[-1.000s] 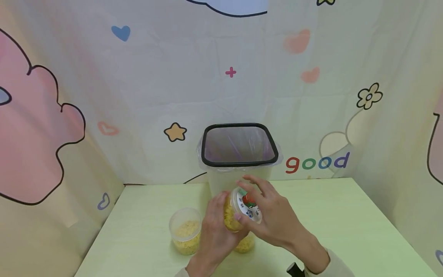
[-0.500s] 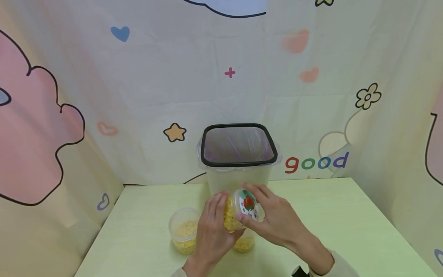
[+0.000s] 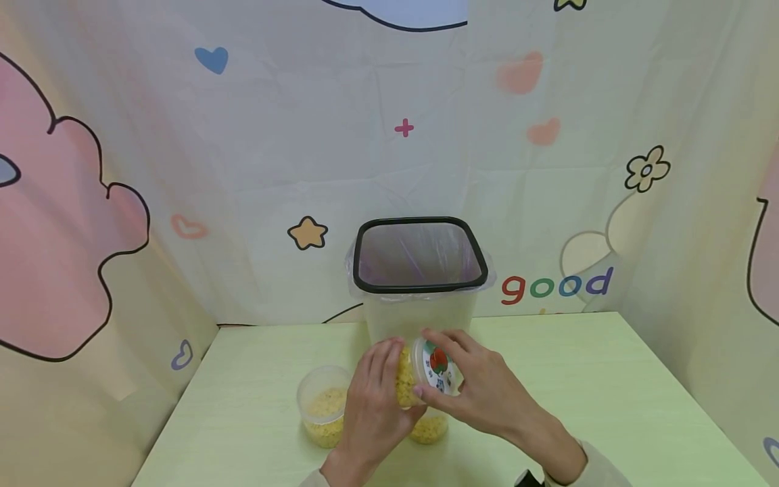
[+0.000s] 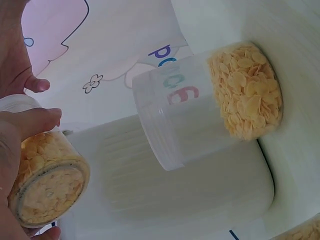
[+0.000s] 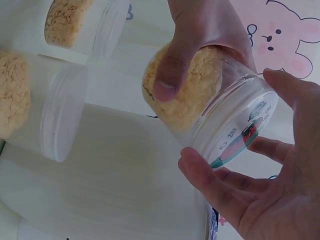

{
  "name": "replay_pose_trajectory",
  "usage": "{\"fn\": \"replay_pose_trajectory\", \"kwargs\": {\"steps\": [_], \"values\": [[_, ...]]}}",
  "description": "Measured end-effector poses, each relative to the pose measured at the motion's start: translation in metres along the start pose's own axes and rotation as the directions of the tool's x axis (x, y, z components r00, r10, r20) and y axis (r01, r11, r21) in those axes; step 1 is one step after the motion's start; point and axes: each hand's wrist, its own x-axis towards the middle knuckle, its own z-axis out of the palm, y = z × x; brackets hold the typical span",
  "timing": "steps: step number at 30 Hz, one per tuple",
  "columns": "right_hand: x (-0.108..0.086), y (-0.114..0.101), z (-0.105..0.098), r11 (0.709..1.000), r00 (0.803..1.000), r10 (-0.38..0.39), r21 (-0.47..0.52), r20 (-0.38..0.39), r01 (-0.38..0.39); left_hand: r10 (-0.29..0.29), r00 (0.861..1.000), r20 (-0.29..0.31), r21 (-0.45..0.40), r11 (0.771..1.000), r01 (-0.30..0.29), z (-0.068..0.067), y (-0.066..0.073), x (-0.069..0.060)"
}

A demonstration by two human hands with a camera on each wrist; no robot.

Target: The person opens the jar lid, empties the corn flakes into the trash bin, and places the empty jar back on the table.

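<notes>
A clear plastic jar (image 3: 406, 379) of yellow flakes is held tilted, off the table, its lidded end toward the right. My left hand (image 3: 374, 402) wraps round the jar's body, and its thumb (image 5: 170, 80) presses the side in the right wrist view. Thumb and fingertips of my right hand (image 3: 487, 389) grip the rim of the lid (image 5: 240, 130), which bears a printed label with a red fruit or vegetable. The lid sits on the jar's mouth. Behind the held jar stands a lidless jar (image 4: 210, 100) partly filled with flakes, half hidden in the head view.
Another lidless jar (image 3: 322, 406) with flakes stands to the left on the pale green table (image 3: 237, 406). At the back, against a printed cloth, is a bin (image 3: 420, 314) with a black rim and a plastic liner.
The right hand's raised fingers have come down onto the lid's edge, and the label has turned. The left hand keeps its hold on the jar, with only a slight shift.
</notes>
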Motion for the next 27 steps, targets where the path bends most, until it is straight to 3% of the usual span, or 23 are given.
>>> {"fn": "replay_pose_trajectory", "kwargs": {"steps": [6, 11, 18, 27], "values": [[0.0, 0.001, 0.0, 1.0, 1.0, -0.021, -0.01, 0.008, 0.021, 0.023, 0.999, 0.032, 0.017, 1.0, -0.023, 0.0, 0.0, 0.001], [0.0, 0.004, -0.002, 0.993, 0.993, -0.117, -0.02, 0.032, 0.118, 0.001, 0.998, 0.059, -0.031, 1.0, 0.0, 0.0, -0.001, -0.001], [-0.001, 0.01, -0.003, 0.951, 0.955, -0.291, -0.093, 0.062, 0.296, -0.027, 0.995, 0.093, -0.079, 0.996, 0.035, 0.0, -0.001, -0.003], [-0.003, 0.013, -0.005, 0.907, 0.911, -0.392, -0.114, 0.127, 0.406, -0.03, 0.996, 0.085, -0.078, 0.996, 0.037, -0.001, -0.001, -0.004]]}}
